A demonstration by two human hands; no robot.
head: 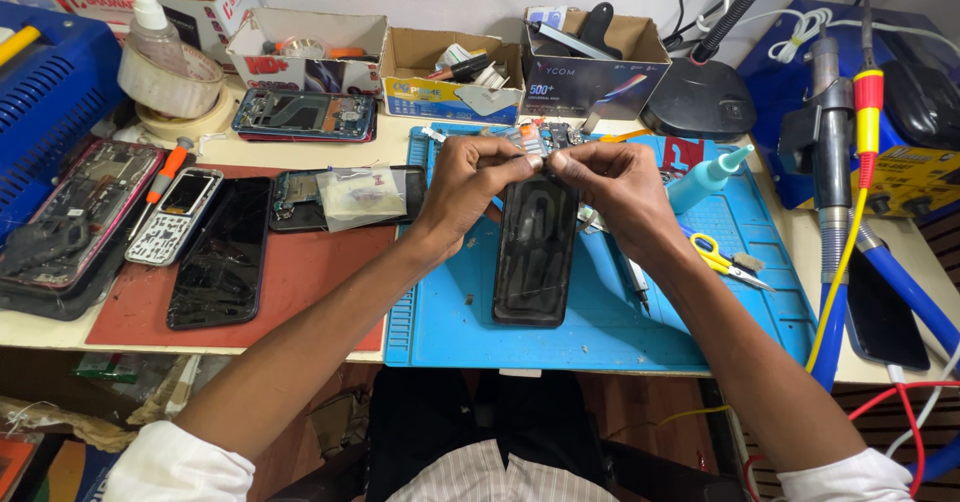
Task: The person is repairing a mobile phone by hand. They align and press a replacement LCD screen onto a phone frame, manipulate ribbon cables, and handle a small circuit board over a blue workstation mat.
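so this looks like the fiddly bit of a phone teardown, working something loose at the top edge of the dark phone [535, 252] lying face up in the middle of the blue work mat [450, 312]. both hands meet at the phone's 12 o'clock end. left hand [470, 177] has its fingers curled shut with thumb and forefinger pinched at the top edge, and right hand [615, 187] mirrors it from the other side, fingertips pinched tight too. whatever sits between the fingertips is too small to make out, could be a thin part or just the frame edge, i honestly can't tell

around it: yellow-handled scissors [715, 257] at about 3 o'clock from the phone, a light blue squeeze bottle [705, 180] at 2 o'clock just past the right hand, and a small circuit board [545, 138] right behind the fingers at 12. way off at 9 o'clock there's a cracked black screen [220, 252] on the red mat [300, 282], plus a little screwdriver [160, 177] with an orange grip

my read is the next move wants a slow even pull with both pinches staying level, and the phone body kept flat on the mat, since a twist at that end could bend or tear something delicate
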